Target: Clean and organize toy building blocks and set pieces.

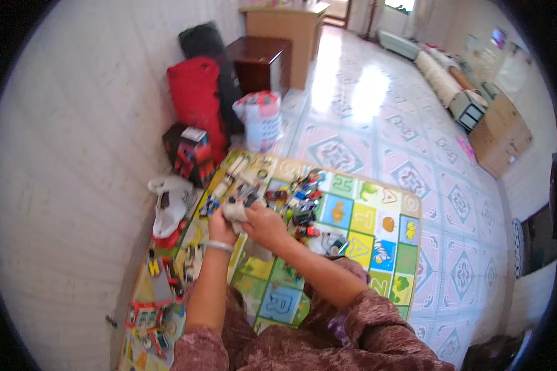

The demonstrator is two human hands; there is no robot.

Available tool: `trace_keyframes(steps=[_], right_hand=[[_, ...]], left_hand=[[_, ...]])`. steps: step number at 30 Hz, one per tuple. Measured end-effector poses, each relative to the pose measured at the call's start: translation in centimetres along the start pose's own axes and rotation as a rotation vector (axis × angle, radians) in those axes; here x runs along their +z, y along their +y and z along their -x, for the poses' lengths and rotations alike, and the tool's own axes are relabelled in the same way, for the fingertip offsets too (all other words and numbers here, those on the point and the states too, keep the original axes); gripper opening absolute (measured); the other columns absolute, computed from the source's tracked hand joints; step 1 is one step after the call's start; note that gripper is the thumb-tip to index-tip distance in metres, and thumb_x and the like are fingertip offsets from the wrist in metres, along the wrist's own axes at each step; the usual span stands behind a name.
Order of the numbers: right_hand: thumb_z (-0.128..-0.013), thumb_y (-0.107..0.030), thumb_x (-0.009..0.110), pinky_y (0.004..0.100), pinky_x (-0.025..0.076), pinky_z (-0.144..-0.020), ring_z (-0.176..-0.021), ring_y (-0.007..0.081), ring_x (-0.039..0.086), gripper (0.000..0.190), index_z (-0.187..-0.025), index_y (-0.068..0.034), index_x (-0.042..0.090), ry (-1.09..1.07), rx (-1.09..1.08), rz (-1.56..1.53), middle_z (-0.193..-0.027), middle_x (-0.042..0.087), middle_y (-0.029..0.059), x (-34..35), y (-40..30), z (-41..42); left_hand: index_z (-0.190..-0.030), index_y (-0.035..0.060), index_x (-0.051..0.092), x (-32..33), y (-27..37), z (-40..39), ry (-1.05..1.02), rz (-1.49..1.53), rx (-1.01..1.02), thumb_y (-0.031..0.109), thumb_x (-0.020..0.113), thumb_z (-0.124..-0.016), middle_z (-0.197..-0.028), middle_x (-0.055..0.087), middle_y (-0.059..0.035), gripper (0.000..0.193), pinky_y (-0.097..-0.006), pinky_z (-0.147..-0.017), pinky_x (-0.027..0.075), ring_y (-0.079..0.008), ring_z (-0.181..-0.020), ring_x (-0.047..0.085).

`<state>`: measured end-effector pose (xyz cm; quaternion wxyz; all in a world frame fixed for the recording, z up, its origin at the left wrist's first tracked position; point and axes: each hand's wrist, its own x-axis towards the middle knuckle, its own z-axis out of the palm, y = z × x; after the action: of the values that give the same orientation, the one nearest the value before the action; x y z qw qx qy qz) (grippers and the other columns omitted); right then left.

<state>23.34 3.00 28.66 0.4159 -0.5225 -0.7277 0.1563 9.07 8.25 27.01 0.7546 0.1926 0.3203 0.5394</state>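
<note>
My left hand (223, 228) and my right hand (267, 225) meet over the play mat (336, 211). Between them is a crumpled whitish cloth (235, 212), gripped by both hands. A small dark and grey item shows just beyond the fingers; whether it is in the cloth or lies on the mat I cannot tell. Past my right hand lies a pile of small toy vehicles (304, 195), among them a dark red toy car (276, 195). A small blue and white toy (209, 206) lies left of the hands.
Left on the mat are a toy building with a red frame (146, 317) and a grey flat piece (161, 287). A white plastic bag (171, 204), a dark and red box (192, 155) and a red bag (197, 92) stand along the wall. A patterned plastic bag (262, 123) stands beyond the mat.
</note>
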Motion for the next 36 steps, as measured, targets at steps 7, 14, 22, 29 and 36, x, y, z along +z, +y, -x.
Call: trace_keyframes(steps=[7,14,22,29,36], right_hand=[[-0.074,-0.022,0.067,0.0444,0.047,-0.064,-0.076,0.0348,0.058,0.025,-0.095,-0.011,0.059,0.048,-0.057,0.007,-0.084,0.053,0.0127,-0.5,-0.5,0.1],[-0.073,-0.023,0.068,0.0429,0.049,-0.064,-0.076,0.0329,0.059,0.031,-0.101,-0.012,0.062,0.139,0.032,-0.037,-0.085,0.054,0.0115,-1.0,-0.2,-0.4],[-0.074,-0.023,0.066,0.0452,0.048,-0.066,-0.076,0.0355,0.059,0.032,-0.103,-0.012,0.059,-0.001,-0.044,-0.026,-0.085,0.054,0.0125,0.2,-0.9,0.6],[-0.075,-0.022,0.066,0.045,0.048,-0.066,-0.077,0.0359,0.059,0.027,-0.099,-0.011,0.058,0.083,0.049,-0.023,-0.088,0.055,0.0133,-1.0,0.0,-0.8],[-0.075,-0.024,0.066,0.045,0.049,-0.069,-0.08,0.0365,0.059,0.026,-0.095,-0.01,0.06,-0.104,-0.021,-0.063,-0.087,0.056,0.0136,-0.2,-1.0,1.1]], left_hand=[[-0.122,0.0025,0.053,-1.5,0.1,-1.4,-0.108,0.143,-0.072,0.024,0.034,-0.097,-0.104,0.063,-0.013,0.038,-0.0364,-0.085,0.05,-0.0246,-0.092,0.062],[-0.121,0.0055,0.054,0.0,-0.5,-0.5,-0.113,0.121,-0.108,0.025,0.036,-0.097,-0.105,0.063,-0.0121,0.035,-0.037,-0.084,0.05,-0.024,-0.093,0.062],[-0.12,0.0025,0.054,-4.5,0.6,-3.0,-0.152,0.157,-0.092,0.024,0.037,-0.097,-0.106,0.063,-0.0143,0.035,-0.0398,-0.088,0.048,-0.0257,-0.095,0.061],[-0.121,0.0042,0.055,-0.9,-0.7,-1.0,-0.167,0.148,-0.147,0.026,0.04,-0.097,-0.106,0.064,-0.0124,0.036,-0.0409,-0.089,0.047,-0.0267,-0.098,0.061],[-0.117,0.0018,0.055,-4.1,0.5,-2.6,-0.021,0.153,-0.058,0.025,0.041,-0.097,-0.104,0.063,-0.0139,0.034,-0.0368,-0.083,0.05,-0.0254,-0.094,0.061]])
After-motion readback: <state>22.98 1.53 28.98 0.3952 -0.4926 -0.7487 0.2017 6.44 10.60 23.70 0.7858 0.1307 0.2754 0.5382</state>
